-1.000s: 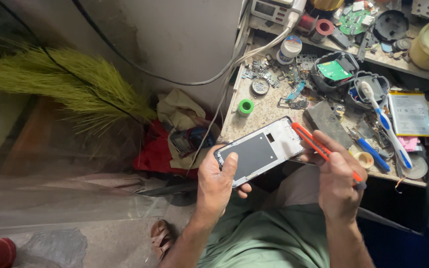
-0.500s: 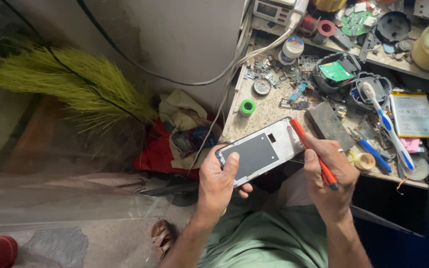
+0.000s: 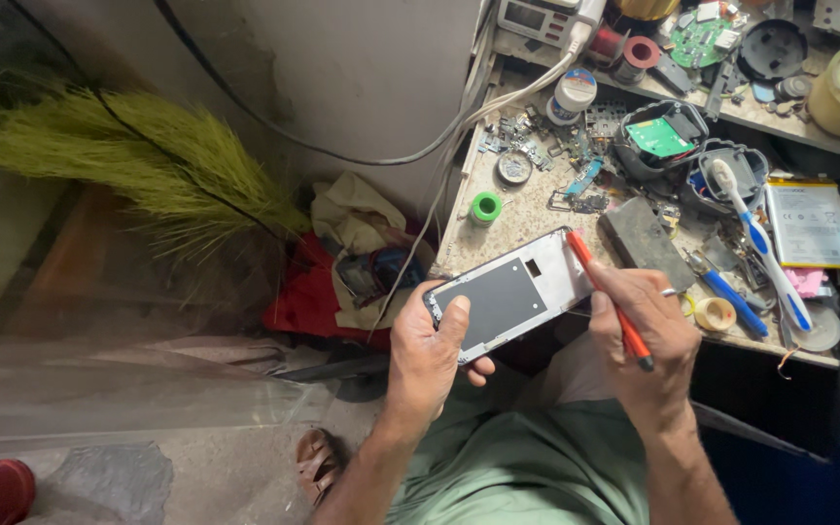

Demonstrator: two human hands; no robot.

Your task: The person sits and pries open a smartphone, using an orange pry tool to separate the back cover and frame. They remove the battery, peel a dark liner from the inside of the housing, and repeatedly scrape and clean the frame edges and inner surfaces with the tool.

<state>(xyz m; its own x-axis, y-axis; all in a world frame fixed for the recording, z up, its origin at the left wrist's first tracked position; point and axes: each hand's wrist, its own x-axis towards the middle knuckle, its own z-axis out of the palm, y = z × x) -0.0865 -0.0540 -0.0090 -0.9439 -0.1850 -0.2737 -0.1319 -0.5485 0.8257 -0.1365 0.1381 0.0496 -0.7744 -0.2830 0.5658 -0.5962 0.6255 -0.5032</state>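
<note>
Silver-framed phone chassis, back up, sits over the workbench edge, clamped in the left hand, thumb on its dark panel. Right hand grips a red screwdriver, tip at the chassis's upper corner.

Single head-worn view, looking steeply down, close over hands — workbench edge ahead, floor below

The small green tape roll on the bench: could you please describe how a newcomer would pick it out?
Start at the cluttered workbench and go to its left edge. The green tape roll lies alone there, just above the opened phone; it is the only bright green ring.
</note>
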